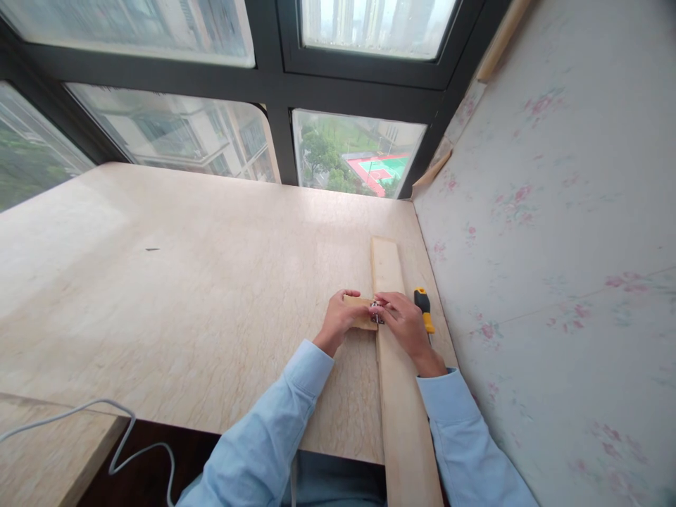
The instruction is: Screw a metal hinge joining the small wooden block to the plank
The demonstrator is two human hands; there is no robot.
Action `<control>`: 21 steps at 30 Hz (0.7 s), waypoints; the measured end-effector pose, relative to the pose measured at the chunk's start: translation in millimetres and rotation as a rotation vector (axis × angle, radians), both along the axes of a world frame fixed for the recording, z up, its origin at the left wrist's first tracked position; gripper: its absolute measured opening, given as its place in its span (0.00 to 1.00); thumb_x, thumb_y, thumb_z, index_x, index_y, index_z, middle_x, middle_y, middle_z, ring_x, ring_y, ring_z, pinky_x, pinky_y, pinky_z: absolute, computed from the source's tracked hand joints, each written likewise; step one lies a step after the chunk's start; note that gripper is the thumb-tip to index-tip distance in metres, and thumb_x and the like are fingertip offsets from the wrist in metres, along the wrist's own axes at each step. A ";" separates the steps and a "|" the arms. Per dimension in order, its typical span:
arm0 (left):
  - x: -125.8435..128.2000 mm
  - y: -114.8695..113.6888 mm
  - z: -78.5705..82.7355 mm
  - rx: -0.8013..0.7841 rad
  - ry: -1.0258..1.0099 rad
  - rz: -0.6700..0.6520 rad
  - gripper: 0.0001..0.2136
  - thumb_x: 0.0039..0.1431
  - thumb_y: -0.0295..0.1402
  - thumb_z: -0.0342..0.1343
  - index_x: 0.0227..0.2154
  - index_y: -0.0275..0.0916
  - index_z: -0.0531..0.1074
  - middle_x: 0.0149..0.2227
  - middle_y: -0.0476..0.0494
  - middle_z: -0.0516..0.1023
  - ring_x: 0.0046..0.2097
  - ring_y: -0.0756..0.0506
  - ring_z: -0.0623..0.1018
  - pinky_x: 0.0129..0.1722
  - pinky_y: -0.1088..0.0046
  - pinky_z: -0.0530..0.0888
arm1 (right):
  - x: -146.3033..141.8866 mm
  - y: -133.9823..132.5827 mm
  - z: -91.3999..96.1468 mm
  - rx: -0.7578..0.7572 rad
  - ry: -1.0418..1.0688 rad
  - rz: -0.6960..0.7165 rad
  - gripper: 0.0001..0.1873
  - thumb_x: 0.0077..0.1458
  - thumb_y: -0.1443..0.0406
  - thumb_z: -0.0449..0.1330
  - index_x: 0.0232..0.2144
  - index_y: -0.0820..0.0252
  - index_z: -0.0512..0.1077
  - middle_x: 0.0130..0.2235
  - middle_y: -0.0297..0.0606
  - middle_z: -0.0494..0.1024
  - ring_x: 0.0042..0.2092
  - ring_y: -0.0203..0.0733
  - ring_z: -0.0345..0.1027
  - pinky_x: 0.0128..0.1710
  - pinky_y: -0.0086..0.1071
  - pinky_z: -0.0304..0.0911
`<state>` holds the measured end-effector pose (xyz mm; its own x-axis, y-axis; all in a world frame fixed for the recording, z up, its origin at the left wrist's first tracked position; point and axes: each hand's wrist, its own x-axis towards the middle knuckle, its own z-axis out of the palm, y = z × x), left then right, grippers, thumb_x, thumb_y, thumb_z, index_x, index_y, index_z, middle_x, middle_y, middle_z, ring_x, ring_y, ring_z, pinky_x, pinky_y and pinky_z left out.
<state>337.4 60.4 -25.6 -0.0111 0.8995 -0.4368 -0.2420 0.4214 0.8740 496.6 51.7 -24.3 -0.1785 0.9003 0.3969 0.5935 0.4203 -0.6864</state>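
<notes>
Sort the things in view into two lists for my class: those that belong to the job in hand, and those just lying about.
In the job:
- small metal fitting, at the right hand's fingertips
- short wooden piece, in the left hand
- long board
- screwdriver, probably; unheld

Lying about:
- pale cable
- dark sliver
</notes>
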 end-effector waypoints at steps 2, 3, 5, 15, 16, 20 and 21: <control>0.6 0.0 1.1 -0.005 0.013 0.005 0.24 0.34 0.23 0.70 0.38 0.34 0.69 0.28 0.46 0.74 0.28 0.48 0.74 0.27 0.75 0.70 | 3.3 0.2 4.5 0.018 0.019 -0.010 0.13 0.61 0.56 0.58 0.43 0.55 0.76 0.40 0.42 0.80 0.40 0.45 0.74 0.43 0.39 0.69; 0.8 -0.1 1.9 -0.008 0.015 0.008 0.24 0.34 0.22 0.70 0.38 0.34 0.69 0.28 0.46 0.75 0.28 0.48 0.74 0.27 0.75 0.70 | 6.5 0.4 7.8 0.043 0.023 -0.042 0.13 0.62 0.57 0.57 0.42 0.56 0.76 0.41 0.42 0.80 0.40 0.45 0.73 0.42 0.39 0.69; 0.8 -0.3 3.6 -0.019 0.011 0.011 0.23 0.34 0.21 0.69 0.38 0.33 0.70 0.29 0.45 0.75 0.28 0.48 0.74 0.27 0.75 0.70 | 16.9 0.9 14.7 0.104 0.011 -0.177 0.13 0.63 0.58 0.55 0.42 0.57 0.76 0.42 0.45 0.79 0.41 0.45 0.72 0.41 0.38 0.68; 1.5 -1.5 5.0 -0.023 -0.001 0.015 0.25 0.33 0.22 0.70 0.38 0.35 0.69 0.30 0.45 0.76 0.29 0.47 0.75 0.28 0.73 0.72 | 69.4 -6.7 7.1 -0.325 -0.279 -0.472 0.12 0.50 0.57 0.63 0.33 0.57 0.78 0.25 0.37 0.77 0.25 0.41 0.67 0.24 0.31 0.55; 1.6 -1.3 4.9 -0.021 0.005 0.014 0.24 0.33 0.22 0.70 0.38 0.35 0.69 0.30 0.46 0.76 0.29 0.47 0.75 0.28 0.73 0.72 | 68.7 -7.2 7.0 -0.342 -0.269 -0.463 0.09 0.50 0.59 0.62 0.30 0.57 0.77 0.23 0.36 0.76 0.23 0.39 0.65 0.23 0.30 0.53; 1.5 -0.6 4.2 -0.021 0.018 0.005 0.23 0.34 0.22 0.68 0.37 0.35 0.69 0.30 0.46 0.76 0.29 0.47 0.76 0.29 0.72 0.73 | 64.4 -4.7 12.8 -0.362 -0.117 -0.474 0.06 0.47 0.61 0.62 0.25 0.57 0.76 0.23 0.35 0.77 0.24 0.39 0.67 0.22 0.29 0.54; 1.4 -0.4 3.9 -0.022 0.019 0.004 0.23 0.34 0.22 0.68 0.37 0.35 0.69 0.30 0.45 0.76 0.29 0.47 0.76 0.29 0.72 0.73 | 63.5 -3.4 15.1 -0.363 -0.025 -0.474 0.07 0.48 0.60 0.63 0.26 0.58 0.76 0.24 0.35 0.77 0.25 0.40 0.68 0.23 0.30 0.55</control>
